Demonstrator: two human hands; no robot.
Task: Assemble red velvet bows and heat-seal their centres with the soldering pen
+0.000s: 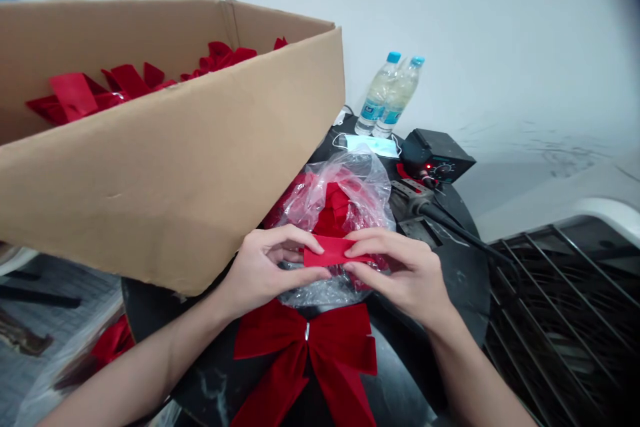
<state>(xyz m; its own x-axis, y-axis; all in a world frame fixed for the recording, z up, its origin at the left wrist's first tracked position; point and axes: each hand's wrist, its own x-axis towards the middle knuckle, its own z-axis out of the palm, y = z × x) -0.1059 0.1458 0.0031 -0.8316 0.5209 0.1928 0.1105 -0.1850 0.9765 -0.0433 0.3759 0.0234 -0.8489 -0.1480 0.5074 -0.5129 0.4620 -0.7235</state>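
Note:
My left hand (pixel 265 267) and my right hand (pixel 400 270) both pinch a small red ribbon strip (pixel 327 252), held level between them above a clear plastic bag (pixel 340 193) stuffed with more red ribbon pieces. Each hand grips one end with thumb and fingers closed. Below my hands a finished red velvet bow (pixel 305 353) with a metal clip at its centre lies on the dark round table (pixel 465 287).
A big cardboard box (pixel 165 167) full of red bows stands at left. At the back are two water bottles (pixel 387 95), a face mask (pixel 370 145) and a black heating tool station (pixel 435 160) with its handle and cable. A wire grille (pixel 565 320) is at right.

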